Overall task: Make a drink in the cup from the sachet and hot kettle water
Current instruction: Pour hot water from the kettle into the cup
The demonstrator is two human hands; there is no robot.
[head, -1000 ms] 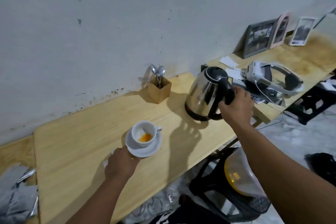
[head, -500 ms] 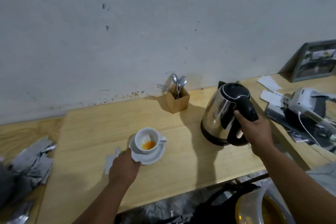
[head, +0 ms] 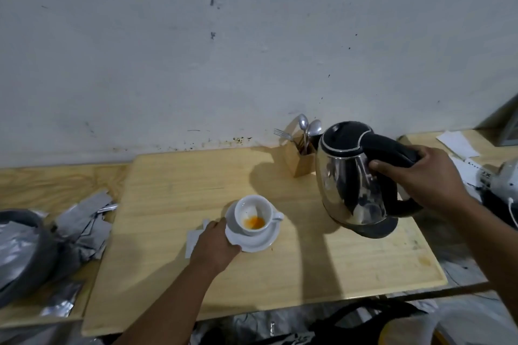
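While the right hand (head: 429,182) has its fingers wrapped tight round the black handle of the steel kettle (head: 353,173), the kettle hangs tilted, base lifted off the wooden table (head: 179,176), right of the cup (head: 253,215) and apart from it. Kettle lid is closed. Cup is white, upright on a white saucer (head: 262,242), handle pointing toward the kettle, orange powder sitting in the bottom. Left hand (head: 214,242) is at the saucer's left rim, thumb and fingers pinched on the edge. White paper sachet (head: 192,239) lies flat just left of the cup, partly under that hand. Behind and right of the cup, a wooden holder (head: 301,161) with spoons and a fork sits against the wall, just beside the kettle. Crumpled silver wrappers (head: 84,221) lie far left of the cup.
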